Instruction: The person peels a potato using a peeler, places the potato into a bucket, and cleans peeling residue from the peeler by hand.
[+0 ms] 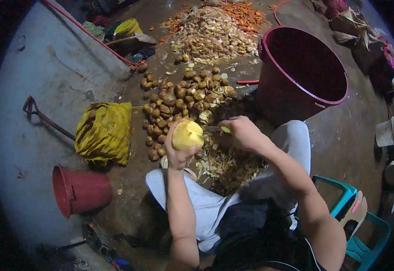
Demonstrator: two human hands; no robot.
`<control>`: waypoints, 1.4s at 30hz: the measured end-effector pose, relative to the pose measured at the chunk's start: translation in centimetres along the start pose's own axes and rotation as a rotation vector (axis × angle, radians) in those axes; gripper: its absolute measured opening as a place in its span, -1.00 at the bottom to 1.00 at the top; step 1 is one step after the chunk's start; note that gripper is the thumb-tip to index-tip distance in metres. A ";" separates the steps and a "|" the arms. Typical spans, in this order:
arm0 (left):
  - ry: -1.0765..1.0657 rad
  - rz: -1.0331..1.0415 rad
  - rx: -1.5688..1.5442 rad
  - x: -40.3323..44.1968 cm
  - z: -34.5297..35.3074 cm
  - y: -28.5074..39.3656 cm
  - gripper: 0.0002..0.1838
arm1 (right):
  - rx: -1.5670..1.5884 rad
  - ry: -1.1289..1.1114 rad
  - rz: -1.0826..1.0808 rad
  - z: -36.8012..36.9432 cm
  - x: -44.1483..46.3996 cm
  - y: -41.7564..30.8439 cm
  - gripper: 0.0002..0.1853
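My left hand (177, 151) is wrapped round a large peeled potato (187, 136), pale yellow with flat cut faces. Just to its right, my right hand (243, 131) grips a small knife (225, 129) with a bright green handle. The blade points left toward the potato; whether it touches cannot be made out. Beyond my hands lies a heap of unpeeled brown potatoes (169, 103). Peelings (219, 162) are strewn on the floor between my knees, beneath the knife.
A tall maroon tub (276, 86) stands at the right, near a pale peeled heap (210, 34) and orange pieces (242, 16). Leftward are a yellow sack (104, 131), a long-handled tool (47, 118) and a red bucket (86, 189). A teal crate (335, 185) stands beside me.
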State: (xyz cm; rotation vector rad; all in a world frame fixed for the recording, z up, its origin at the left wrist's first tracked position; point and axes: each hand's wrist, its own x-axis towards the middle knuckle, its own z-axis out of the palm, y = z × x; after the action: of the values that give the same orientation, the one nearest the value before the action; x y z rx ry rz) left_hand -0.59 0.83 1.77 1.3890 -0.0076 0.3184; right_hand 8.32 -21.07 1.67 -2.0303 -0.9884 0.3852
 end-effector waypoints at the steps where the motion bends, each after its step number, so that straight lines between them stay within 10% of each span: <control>1: 0.008 -0.028 -0.013 -0.1 0.4 0.4 -0.11 | -0.209 0.072 0.018 0.6 0.1 0.4 -0.66; 26: -0.087 -0.321 -0.028 -0.7 0.2 0.0 -0.22 | -0.561 0.197 0.187 2.2 2.1 1.7 -0.81; 42: -0.094 -0.006 0.001 0.3 -0.3 -1.9 -0.23 | -0.450 0.205 0.205 0.8 1.8 1.8 -0.70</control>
State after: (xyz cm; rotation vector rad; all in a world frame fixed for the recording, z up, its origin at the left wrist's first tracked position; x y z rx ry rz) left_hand 0.04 0.91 -0.07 1.4034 -0.0808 0.2476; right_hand 9.89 -19.91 -0.08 -2.5297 -0.7913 0.0552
